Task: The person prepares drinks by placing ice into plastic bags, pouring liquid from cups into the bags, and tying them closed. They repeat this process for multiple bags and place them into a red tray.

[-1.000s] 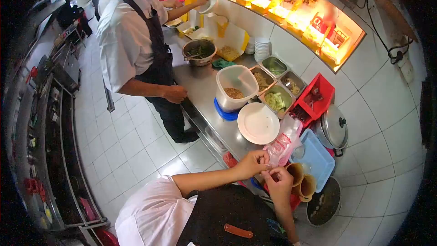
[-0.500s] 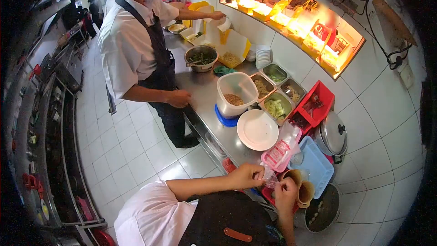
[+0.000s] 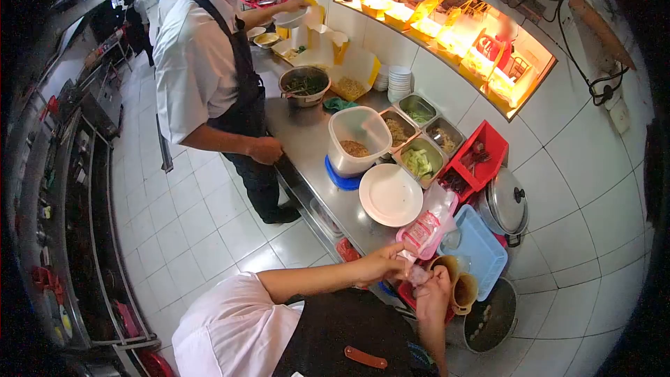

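My left hand (image 3: 385, 264) and my right hand (image 3: 434, 293) are close together over the near end of the counter. Both pinch a thin, clear plastic bag (image 3: 419, 276), crumpled between the fingers. Just beyond it, a packet with red print (image 3: 427, 227) lies in a pink basket (image 3: 403, 235). Beside my right hand stand two tan, cup-like containers (image 3: 464, 293); their lower parts are partly hidden. A white plate (image 3: 391, 195) rests on the counter past the packet.
A light-blue tray (image 3: 481, 251) and a lidded pot (image 3: 508, 202) line the wall side, with an open pot (image 3: 490, 318) nearer. Further along are a tub of brown crumbs (image 3: 359, 132), metal food pans (image 3: 422, 160) and a red cutlery bin (image 3: 483, 157). A co-worker (image 3: 202, 77) stands at the counter's left.
The bag is more bunched up between my hands. The co-worker's far hand has moved back with a white container in it. The view has shifted slightly.
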`<act>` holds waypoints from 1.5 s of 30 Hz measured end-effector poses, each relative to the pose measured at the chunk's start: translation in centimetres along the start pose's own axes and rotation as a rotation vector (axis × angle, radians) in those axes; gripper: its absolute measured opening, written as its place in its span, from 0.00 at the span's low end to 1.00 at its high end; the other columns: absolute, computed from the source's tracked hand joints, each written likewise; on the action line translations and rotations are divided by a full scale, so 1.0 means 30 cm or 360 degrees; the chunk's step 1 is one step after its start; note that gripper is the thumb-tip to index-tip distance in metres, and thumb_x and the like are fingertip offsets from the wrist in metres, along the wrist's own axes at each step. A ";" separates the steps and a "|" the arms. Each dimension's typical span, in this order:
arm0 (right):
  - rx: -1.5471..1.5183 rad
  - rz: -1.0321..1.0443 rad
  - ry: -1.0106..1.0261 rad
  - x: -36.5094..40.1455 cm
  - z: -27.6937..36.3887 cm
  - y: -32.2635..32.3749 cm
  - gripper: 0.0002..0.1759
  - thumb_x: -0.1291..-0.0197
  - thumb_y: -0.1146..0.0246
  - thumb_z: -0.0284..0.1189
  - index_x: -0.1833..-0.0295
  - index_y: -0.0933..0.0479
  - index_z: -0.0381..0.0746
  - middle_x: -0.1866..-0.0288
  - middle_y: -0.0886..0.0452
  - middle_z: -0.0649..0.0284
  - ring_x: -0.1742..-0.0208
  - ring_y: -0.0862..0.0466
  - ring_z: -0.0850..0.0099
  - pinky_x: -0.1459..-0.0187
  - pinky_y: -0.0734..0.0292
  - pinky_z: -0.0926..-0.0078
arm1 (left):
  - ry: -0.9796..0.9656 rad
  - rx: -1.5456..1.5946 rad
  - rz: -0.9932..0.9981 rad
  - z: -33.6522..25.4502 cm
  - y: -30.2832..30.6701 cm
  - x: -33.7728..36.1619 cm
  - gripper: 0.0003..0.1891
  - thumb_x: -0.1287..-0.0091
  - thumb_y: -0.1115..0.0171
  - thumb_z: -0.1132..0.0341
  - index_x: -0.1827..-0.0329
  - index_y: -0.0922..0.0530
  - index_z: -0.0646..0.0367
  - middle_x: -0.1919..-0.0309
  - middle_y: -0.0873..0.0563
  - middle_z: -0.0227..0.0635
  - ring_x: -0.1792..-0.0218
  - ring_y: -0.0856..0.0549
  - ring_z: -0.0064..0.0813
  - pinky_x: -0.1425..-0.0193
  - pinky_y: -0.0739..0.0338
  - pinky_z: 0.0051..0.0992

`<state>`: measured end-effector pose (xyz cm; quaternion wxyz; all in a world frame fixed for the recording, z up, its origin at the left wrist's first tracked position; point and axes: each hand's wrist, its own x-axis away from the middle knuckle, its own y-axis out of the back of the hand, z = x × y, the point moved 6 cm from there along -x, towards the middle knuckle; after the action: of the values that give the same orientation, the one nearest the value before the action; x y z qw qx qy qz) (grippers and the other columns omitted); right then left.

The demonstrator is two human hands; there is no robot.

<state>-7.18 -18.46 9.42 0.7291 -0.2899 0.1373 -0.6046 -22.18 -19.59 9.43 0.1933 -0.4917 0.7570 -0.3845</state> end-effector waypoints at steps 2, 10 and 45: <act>-0.0208 -0.0169 -0.0065 0.038 -0.004 -0.034 0.17 0.40 0.44 0.15 0.48 0.34 0.42 0.62 0.24 0.64 0.65 0.22 0.70 0.61 0.23 0.75 | 0.0075 0.0259 -0.0071 0.029 -0.006 0.007 0.15 0.24 0.42 0.70 0.37 0.31 0.52 0.59 0.17 0.27 0.58 0.14 0.22 0.52 0.21 0.21; -0.0165 0.0125 -0.0435 0.036 -0.002 -0.033 0.13 0.28 0.44 0.24 0.42 0.34 0.47 0.60 0.23 0.66 0.66 0.21 0.80 0.78 0.27 0.85 | 0.0166 0.0576 -0.0152 0.052 0.002 0.006 0.20 0.23 0.44 0.69 0.30 0.33 0.52 0.56 0.17 0.26 0.62 0.16 0.16 0.56 0.15 0.18; 0.1543 -0.0222 0.0918 0.160 0.125 -0.029 0.30 0.41 0.31 0.23 0.34 0.31 0.35 0.46 0.27 0.60 0.42 0.26 0.67 0.38 0.30 0.67 | -0.1147 -0.2670 0.0311 -0.002 -0.197 0.028 0.12 0.46 0.31 0.61 0.60 0.16 0.51 0.65 0.13 0.34 0.63 0.13 0.44 0.60 0.20 0.43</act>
<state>-4.70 -22.21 13.64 0.6701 0.2465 0.0181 -0.6999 -19.06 -21.61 14.09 0.0292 -0.4947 0.7202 0.4855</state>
